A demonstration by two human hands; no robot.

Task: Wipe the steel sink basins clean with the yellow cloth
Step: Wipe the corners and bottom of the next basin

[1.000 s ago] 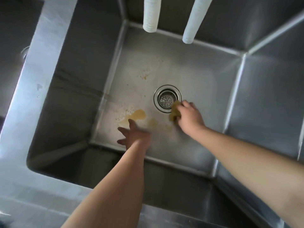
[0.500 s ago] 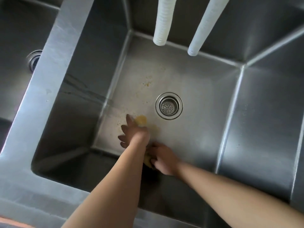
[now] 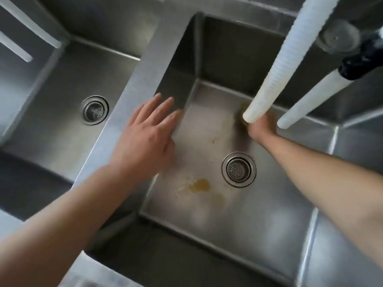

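Note:
I look down into the right steel basin (image 3: 259,220), which has a round drain (image 3: 238,169) and a yellow-brown stain (image 3: 200,185) on its floor. My right hand (image 3: 262,126) reaches to the basin's far floor and holds the yellow cloth (image 3: 241,114) there, largely hidden behind a white hose end. My left hand (image 3: 149,133) hovers with fingers spread over the steel divider (image 3: 132,83) between the basins, holding nothing. The left basin (image 3: 56,121) has its own drain (image 3: 95,109).
Two white ribbed hoses (image 3: 275,65) (image 3: 310,100) hang down over the back of the right basin, the right one joined to a black fitting (image 3: 360,63). Small specks (image 3: 214,140) dot the floor above the drain.
My right hand has carried the cloth from the basin's near edge to its far side under the hoses. My left hand has lifted off the basin floor to above the divider. The view shifted left.

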